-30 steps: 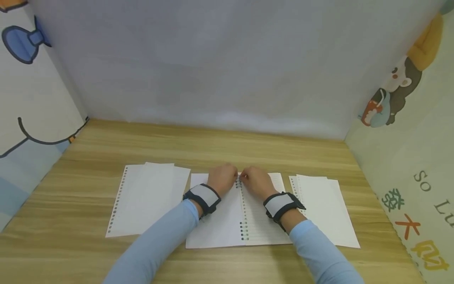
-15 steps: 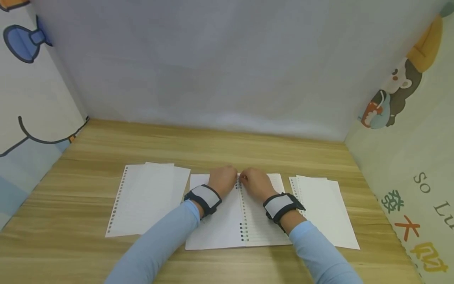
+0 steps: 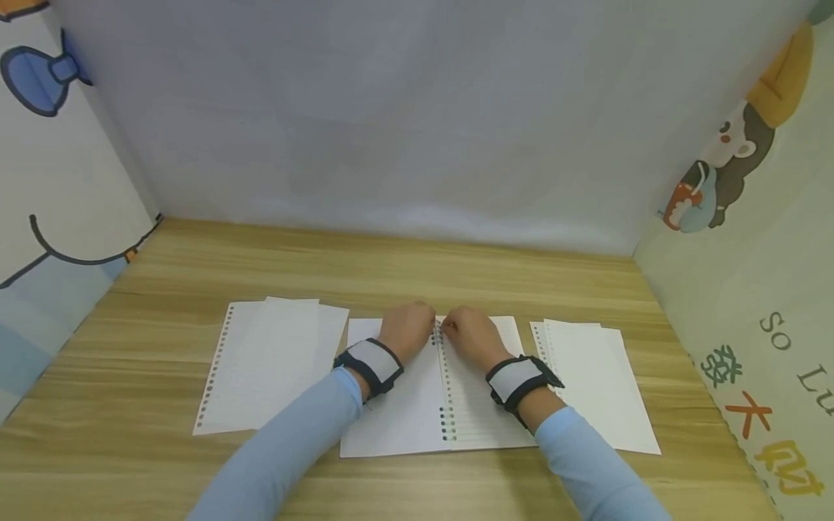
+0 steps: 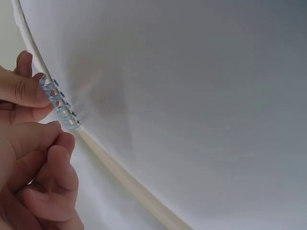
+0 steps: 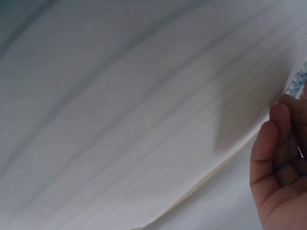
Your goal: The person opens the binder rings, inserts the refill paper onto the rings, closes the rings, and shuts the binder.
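An open notebook of loose punched pages (image 3: 397, 430) lies flat, with a blank left page and a ruled right page (image 3: 489, 420). My left hand (image 3: 407, 331) and right hand (image 3: 474, 336) meet at the top of its spine. Between them is a short translucent blue binding comb (image 4: 60, 105), seen close in the left wrist view, set over the page edges. Thumb and fingers of each hand pinch at it. Only a corner of the comb (image 5: 298, 84) shows in the right wrist view. Another ring segment (image 3: 447, 424) sits at the spine's lower end.
Loose punched sheets (image 3: 274, 369) lie left of the notebook, and another stack (image 3: 599, 391) lies to the right. The wooden table (image 3: 391, 268) backs onto a pale wall (image 3: 391, 130). Printed panels stand at both sides.
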A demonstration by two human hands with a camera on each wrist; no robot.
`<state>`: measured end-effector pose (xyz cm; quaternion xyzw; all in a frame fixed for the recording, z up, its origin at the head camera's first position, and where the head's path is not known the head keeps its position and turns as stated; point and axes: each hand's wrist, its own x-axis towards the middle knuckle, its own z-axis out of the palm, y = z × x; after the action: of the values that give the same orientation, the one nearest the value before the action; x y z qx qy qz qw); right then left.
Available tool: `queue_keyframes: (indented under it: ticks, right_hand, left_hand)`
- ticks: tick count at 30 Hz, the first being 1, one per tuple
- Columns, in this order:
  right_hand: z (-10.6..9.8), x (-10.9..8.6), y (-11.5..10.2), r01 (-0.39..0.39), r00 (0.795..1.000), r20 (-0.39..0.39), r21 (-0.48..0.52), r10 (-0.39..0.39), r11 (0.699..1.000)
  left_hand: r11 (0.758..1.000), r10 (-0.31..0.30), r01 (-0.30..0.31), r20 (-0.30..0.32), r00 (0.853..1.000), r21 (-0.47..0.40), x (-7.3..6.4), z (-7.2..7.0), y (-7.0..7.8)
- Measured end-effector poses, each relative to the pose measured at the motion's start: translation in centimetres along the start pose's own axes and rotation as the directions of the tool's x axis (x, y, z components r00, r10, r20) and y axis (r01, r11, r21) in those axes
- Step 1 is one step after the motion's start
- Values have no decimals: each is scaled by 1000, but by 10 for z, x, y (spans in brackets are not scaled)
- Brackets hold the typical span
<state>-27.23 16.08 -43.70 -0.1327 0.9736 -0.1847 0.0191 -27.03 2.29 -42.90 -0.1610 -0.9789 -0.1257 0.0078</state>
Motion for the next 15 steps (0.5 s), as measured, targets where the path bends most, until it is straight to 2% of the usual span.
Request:
queue_keyframes:
  ticks: [4,10,15]
  right_hand:
    - [-1,-2,0,7,1000,9,7,-7,1000]
    - [-1,-4,1,32,999,10,9,-32,999]
    - [0,-4,1,33,999,22,7,-33,999]
  left_hand:
    - [1000,7,-7,0,1000,-8,-1,-1,-2]
    - [997,36,-35,8,999,-69,-2,1,-4]
    - [995,33,-32,11,999,-91,-2,3,-3]
